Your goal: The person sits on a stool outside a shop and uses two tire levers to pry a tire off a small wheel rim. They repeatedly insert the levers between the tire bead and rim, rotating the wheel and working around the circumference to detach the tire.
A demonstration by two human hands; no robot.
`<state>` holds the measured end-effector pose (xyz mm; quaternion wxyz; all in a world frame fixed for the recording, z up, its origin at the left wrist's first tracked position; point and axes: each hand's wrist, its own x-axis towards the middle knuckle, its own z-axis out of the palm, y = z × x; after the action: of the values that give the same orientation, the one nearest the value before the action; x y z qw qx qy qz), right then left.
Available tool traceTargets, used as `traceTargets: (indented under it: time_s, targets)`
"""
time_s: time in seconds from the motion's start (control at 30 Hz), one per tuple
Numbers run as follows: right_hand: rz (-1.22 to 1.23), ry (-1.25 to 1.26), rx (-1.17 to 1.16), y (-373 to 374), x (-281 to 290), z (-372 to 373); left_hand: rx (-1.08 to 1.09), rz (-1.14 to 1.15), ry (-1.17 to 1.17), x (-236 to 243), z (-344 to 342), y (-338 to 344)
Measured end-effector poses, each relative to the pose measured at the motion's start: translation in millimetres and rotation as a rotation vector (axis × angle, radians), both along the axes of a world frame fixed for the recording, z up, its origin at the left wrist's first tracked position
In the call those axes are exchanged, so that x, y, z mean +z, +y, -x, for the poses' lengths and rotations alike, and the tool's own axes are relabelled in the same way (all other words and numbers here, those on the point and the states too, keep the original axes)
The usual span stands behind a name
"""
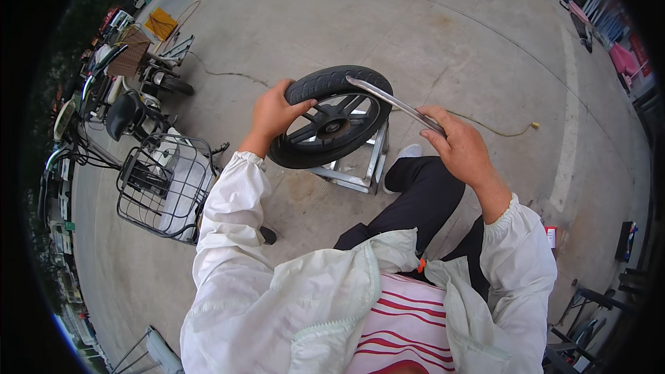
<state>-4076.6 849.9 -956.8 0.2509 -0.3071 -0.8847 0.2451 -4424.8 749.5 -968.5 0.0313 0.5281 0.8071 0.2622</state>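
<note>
A small black wheel [331,121] with a rubber tyre and dark spoked rim rests tilted on a low metal frame stand [360,170]. My left hand [276,112] grips the tyre at its left edge. My right hand [457,144] holds a long flat metal tyre lever [391,100], whose tip lies on the tyre's top edge. Both arms wear white jacket sleeves. My black trouser leg [419,197] stretches toward the stand.
Several electric bicycles stand at the left, one with a wire basket [166,183]. A thin cord [495,128] trails across the concrete ground beyond my right hand. Folded chairs and red items line the right edge. A small box [551,235] lies by my right elbow.
</note>
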Motion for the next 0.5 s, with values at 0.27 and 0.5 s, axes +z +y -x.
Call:
traceTargets:
  time_s: [0.27,0.5]
  targets:
    - [-0.412,-0.629,0.142,7.9,70.4,59.2,-0.016,0.024,-0.032,3.4,5.8,4.3]
    - [-0.43,-0.891,0.321,14.1,111.8,129.9,-0.026,0.022,-0.025,5.1,10.5,5.5]
